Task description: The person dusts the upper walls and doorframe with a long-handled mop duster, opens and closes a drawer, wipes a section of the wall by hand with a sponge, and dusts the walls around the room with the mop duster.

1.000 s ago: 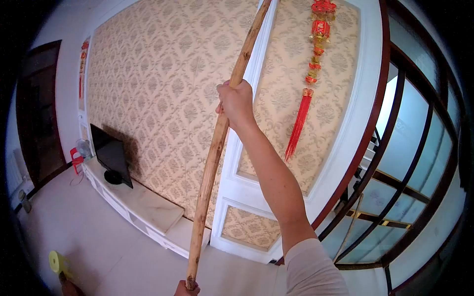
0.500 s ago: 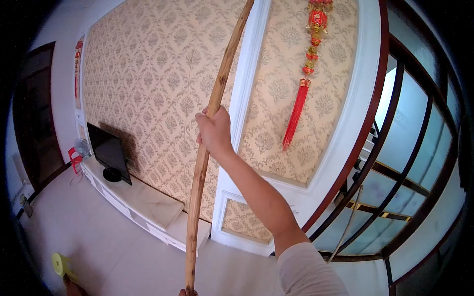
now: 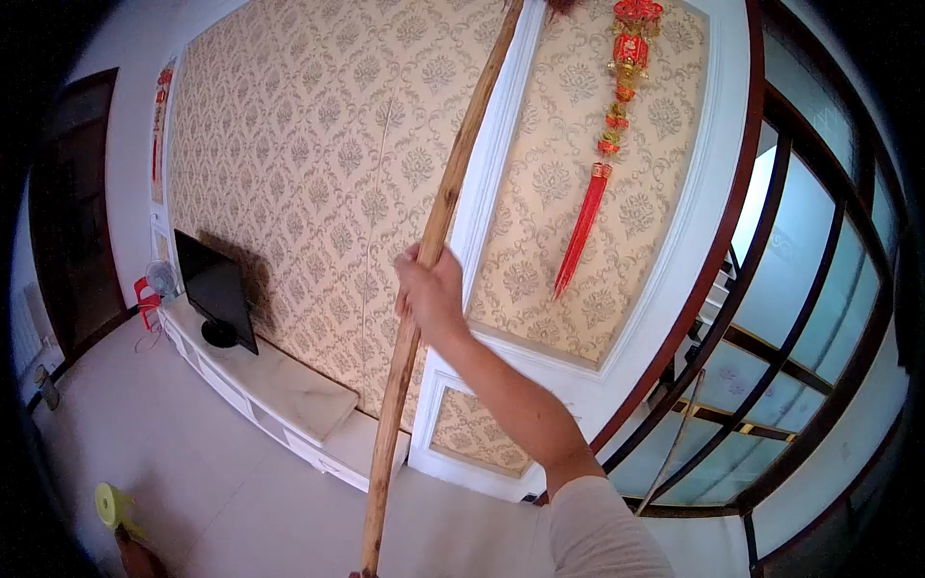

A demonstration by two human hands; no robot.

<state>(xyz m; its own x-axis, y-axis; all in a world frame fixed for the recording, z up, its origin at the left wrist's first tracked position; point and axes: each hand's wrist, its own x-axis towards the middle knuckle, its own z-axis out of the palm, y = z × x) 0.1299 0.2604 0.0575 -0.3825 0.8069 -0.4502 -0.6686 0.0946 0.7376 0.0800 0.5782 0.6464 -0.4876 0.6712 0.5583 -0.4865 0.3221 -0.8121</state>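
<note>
The right hand [image 3: 434, 294] grips the wooden pole [image 3: 387, 443], which slants past the wall panel's [image 3: 549, 241] left edge, and beside its upper end a dark red tuft [image 3: 562, 5] has just appeared, probably its working head, while the left hand's [image 3: 356, 575] grip cannot be told.

The pole [image 3: 450, 193] in the right hand [image 3: 431, 297] looks like bare, knotty wood; left of that hand stand a glossy television [image 3: 214, 289] and smooth, marbled cabinet top [image 3: 299, 390]; rightward, cloudy glass panes [image 3: 785, 260].
</note>
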